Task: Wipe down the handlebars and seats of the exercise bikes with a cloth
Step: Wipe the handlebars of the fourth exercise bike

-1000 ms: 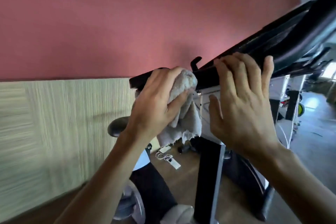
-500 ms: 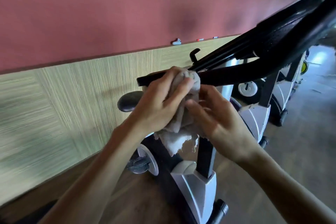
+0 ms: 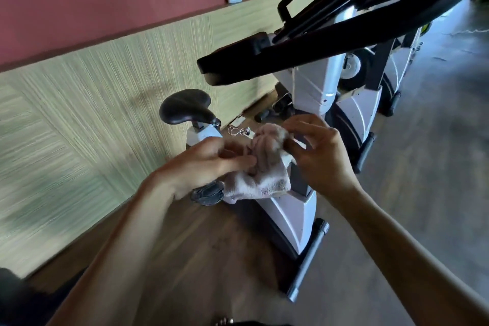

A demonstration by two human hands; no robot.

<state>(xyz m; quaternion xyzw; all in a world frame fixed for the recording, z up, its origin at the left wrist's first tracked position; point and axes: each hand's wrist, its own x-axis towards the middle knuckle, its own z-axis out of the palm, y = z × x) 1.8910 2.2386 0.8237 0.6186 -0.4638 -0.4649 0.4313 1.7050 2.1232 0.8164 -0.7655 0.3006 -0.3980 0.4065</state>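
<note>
A pale, frayed cloth (image 3: 267, 169) hangs bunched between both my hands, well below the bike's black handlebar (image 3: 291, 58). My left hand (image 3: 209, 164) holds the cloth's left side with its fingers against the folds. My right hand (image 3: 317, 156) pinches the cloth's upper right corner between thumb and fingers. The handlebar runs from centre up to the top right, free of both hands. A black seat (image 3: 185, 106) of the bike stands upright to the left, near the wall.
The white bike frame (image 3: 288, 209) with its floor stabiliser bar (image 3: 308, 259) stands below my hands. More bikes (image 3: 365, 92) line up behind on the right. A white cable and small items (image 3: 239, 128) lie on the wooden floor by the panelled wall (image 3: 79, 114).
Both hands have come off the handlebar and dropped lower with the cloth. My right hand moved from the bar onto the cloth. The view has tilted down toward the floor.
</note>
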